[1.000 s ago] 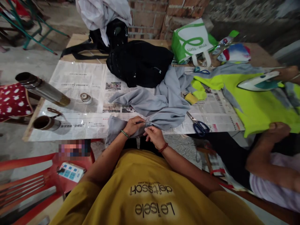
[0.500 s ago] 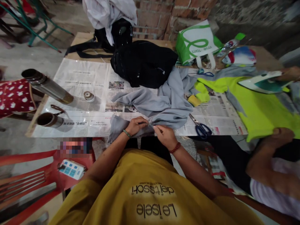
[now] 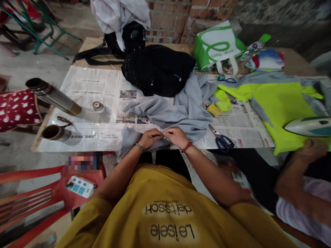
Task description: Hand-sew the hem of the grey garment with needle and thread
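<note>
My left hand (image 3: 150, 138) is closed in a pinch at the table's front edge. Facing it, my right hand (image 3: 178, 137) also pinches, and the fingertips of both nearly meet. Something tiny and pale shows between them, too small to make out. Under and behind both hands lies a crumpled grey cloth garment (image 3: 168, 112), part of it hanging over the edge at the left. Dark-handled scissors (image 3: 222, 141) rest on the newspaper (image 3: 103, 86) to the right of my right hand.
On the left stand a steel flask (image 3: 55, 96), its cup (image 3: 55, 132) and a lid (image 3: 98, 106). A black bag (image 3: 160, 70) and a green-white bag (image 3: 214, 46) lie behind. At right, a co-worker's hand (image 3: 314, 150) rests by a yellow-grey garment (image 3: 279, 103) under an iron (image 3: 307, 126).
My right hand has moved slightly left and up, bringing its fingertips to those of my left hand, which stays put. The co-worker's iron has slid toward the front edge.
</note>
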Demonstrator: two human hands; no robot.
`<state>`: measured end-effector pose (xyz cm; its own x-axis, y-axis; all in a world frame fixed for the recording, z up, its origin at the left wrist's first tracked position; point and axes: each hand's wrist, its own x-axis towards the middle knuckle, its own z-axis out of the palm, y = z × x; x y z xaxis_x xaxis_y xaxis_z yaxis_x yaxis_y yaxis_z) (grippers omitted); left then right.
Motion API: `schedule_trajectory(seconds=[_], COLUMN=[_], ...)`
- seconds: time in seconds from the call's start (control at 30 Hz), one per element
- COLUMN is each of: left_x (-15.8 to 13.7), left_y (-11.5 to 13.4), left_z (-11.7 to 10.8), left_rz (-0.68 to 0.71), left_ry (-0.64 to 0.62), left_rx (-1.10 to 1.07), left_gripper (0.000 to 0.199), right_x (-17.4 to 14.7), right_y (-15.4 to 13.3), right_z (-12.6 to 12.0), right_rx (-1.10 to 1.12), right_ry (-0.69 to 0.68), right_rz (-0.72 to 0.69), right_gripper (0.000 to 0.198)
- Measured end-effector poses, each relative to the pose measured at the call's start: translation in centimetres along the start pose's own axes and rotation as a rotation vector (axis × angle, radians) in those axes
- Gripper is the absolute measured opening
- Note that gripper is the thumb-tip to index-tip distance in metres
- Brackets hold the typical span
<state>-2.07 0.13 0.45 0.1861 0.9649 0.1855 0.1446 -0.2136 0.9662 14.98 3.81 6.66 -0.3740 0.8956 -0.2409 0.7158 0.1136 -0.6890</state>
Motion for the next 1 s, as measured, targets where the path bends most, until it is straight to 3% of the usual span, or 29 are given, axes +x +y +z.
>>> schedule_trajectory(seconds=[0.3,0.47,0.6,0.7,0.77,1.0], left_x=[0.1,0.1,0.1,0.0,0.0,0.1], left_y=[0.1,0.2,0.0,-0.2,-0.4,-0.2], left_z=[0.1,0.2,0.1,0.0,0.0,0.0], left_rz=[-0.106,-0.16,-0.166,-0.169,-0.169,-0.182], left_ry=[0.01,-0.008,-0.002,-0.007,-0.005,-0.026], left_rx=[0.035,-0.025,-0.053,-0.054,-0.042,-0.02], left_gripper=[0.016,0.023,0.026,0.024,0.023,0.019], right_x=[0.3,1.0,1.7,2.2,2.2,2.2], right_y=[1.3,0.8,0.8,1.2,1.3,-1.0], right_z=[1.5,1.5,1.1,0.0,-1.2,-4.2], right_rx=[0.558,0.942,1.079,1.129,1.12,1.036], right_ry=[0.19,0.154,0.189,0.235,0.203,-0.107], right_rz=[0.095,0.24,0.347,0.35,0.288,0.093], right_gripper=[0.012,0.015,0.016,0.021,0.027,0.039])
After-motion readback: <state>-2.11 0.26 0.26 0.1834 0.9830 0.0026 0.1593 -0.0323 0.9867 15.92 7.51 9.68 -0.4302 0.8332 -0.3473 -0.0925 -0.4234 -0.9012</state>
